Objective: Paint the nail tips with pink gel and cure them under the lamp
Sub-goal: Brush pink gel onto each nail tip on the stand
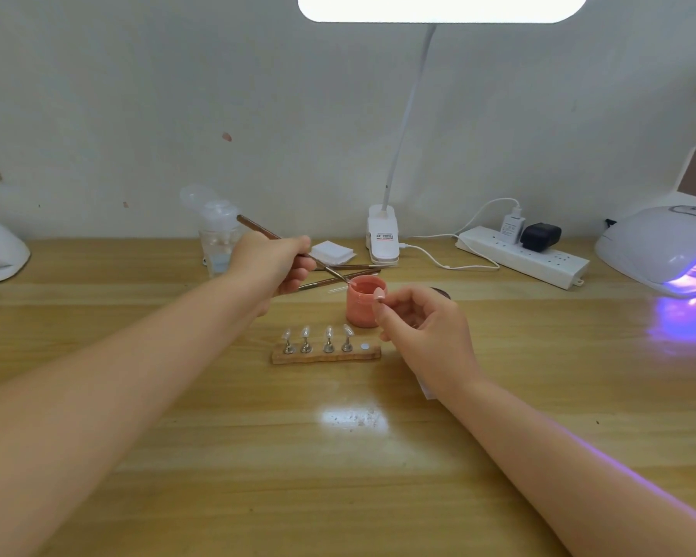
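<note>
1. The tabletop (pixel 338 476) runs wide in front of me, and its far edge meets the wall behind the clutter. The broad stretch between my forearms, near me, is bare wood with a glare patch on it.
2. Along the far edge stand a clear bottle (pixel 217 239), a stack of white pads (pixel 332 251), the clip-on desk lamp (pixel 383 239) and a power strip (pixel 523 257) with its cables. The curing lamp (pixel 659 251) sits at the far right, glowing violet, well apart from my hands.
3. My left hand (pixel 276 263) grips the brush (pixel 294 251), fingers curled round its handle. The brush slants down to the right, and its tip rests at the left rim of the pink gel jar (pixel 364 301), which stands open.
4. My right hand (pixel 422 323) pinches one nail tip (pixel 379 293) between thumb and forefinger, the other fingers loosely curled. The tip, already pink, is held over the jar's right rim, just beside the brush tip across the jar's mouth.
5. The wooden holder (pixel 326 353) lies just in front of the jar, near my right hand's fingers. Four clear nail tips (pixel 316 333) stand upright on its pegs; its rightmost spot shows only a round metal disc.
6. Two spare brushes (pixel 342 273) lie crossed on the tabletop behind the jar, under the brush I hold.
</note>
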`<action>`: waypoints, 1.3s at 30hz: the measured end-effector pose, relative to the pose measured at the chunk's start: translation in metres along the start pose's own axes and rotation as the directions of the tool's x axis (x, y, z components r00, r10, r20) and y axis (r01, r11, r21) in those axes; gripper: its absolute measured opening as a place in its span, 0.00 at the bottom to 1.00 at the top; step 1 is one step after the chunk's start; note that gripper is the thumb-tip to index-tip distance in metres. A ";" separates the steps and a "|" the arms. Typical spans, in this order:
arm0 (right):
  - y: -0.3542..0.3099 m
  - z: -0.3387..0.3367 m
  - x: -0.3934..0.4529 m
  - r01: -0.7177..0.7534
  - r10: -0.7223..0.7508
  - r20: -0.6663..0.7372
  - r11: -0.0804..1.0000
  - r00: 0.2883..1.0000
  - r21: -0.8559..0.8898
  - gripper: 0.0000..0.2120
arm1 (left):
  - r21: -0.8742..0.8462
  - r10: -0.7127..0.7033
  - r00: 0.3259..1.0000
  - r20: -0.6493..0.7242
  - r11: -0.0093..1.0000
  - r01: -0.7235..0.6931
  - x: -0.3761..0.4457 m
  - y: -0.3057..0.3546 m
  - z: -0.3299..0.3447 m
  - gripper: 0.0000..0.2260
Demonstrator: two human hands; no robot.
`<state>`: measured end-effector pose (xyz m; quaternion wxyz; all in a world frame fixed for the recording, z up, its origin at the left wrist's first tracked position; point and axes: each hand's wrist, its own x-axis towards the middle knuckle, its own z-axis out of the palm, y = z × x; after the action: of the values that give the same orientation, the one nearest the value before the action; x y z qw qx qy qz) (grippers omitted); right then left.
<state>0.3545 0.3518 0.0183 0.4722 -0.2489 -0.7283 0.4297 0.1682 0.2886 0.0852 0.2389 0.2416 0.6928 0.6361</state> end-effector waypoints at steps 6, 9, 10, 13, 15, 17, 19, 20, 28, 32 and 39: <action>0.000 0.000 0.000 0.000 0.000 0.011 1.000 1.000 -0.006 0.03 | -0.042 0.031 0.999 -0.037 0.999 -0.033 0.003 -0.003 -0.007 0.08; -0.001 -0.001 -0.001 0.004 -0.003 0.012 1.000 1.000 -0.021 0.02 | -0.073 0.011 1.000 0.009 0.997 -0.011 -0.001 -0.005 -0.002 0.07; -0.001 -0.001 -0.001 0.004 -0.004 0.017 1.000 1.000 -0.029 0.02 | -0.068 0.005 1.000 0.011 0.998 -0.004 -0.001 -0.007 -0.001 0.07; -0.002 -0.001 0.000 0.011 -0.010 0.027 0.999 1.000 -0.050 0.02 | -0.057 0.031 0.999 -0.040 0.998 -0.033 -0.003 -0.010 -0.005 0.08; -0.003 -0.001 0.000 0.013 -0.012 0.029 0.998 1.000 -0.054 0.03 | -0.076 0.078 0.995 -0.064 0.994 -0.083 -0.008 -0.011 -0.013 0.07; -0.003 -0.001 -0.001 0.014 -0.012 0.036 0.998 0.999 -0.053 0.03 | -0.156 0.136 0.990 -0.038 0.978 -0.141 -0.018 -0.009 -0.020 0.05; -0.002 -0.001 -0.001 0.015 -0.013 0.042 0.999 0.999 -0.052 0.03 | -0.231 0.210 0.978 -0.001 0.951 -0.204 -0.032 -0.008 -0.024 0.02; -0.002 -0.001 -0.001 0.016 -0.014 0.040 0.998 0.999 -0.054 0.03 | -0.259 0.245 0.970 0.012 0.937 -0.233 -0.039 -0.008 -0.026 0.01; -0.003 -0.002 -0.003 0.044 -0.042 0.027 0.996 0.999 -0.082 0.03 | -0.096 0.567 0.812 0.140 0.824 -0.559 -0.095 -0.036 -0.029 0.06; -0.002 -0.004 -0.002 0.054 -0.052 0.023 0.994 0.998 -0.100 0.03 | 0.002 0.605 0.751 0.264 0.778 -0.628 -0.107 -0.051 -0.027 0.09; -0.001 -0.003 -0.003 0.102 -0.100 0.023 0.989 0.995 -0.103 0.06 | 0.098 0.659 0.679 0.322 0.691 -0.717 -0.105 -0.060 -0.027 0.12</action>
<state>0.3586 0.3496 0.0183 0.4731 -0.2323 -0.7656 0.3689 0.2300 0.1965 0.0295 0.0422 0.5916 0.5766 0.5619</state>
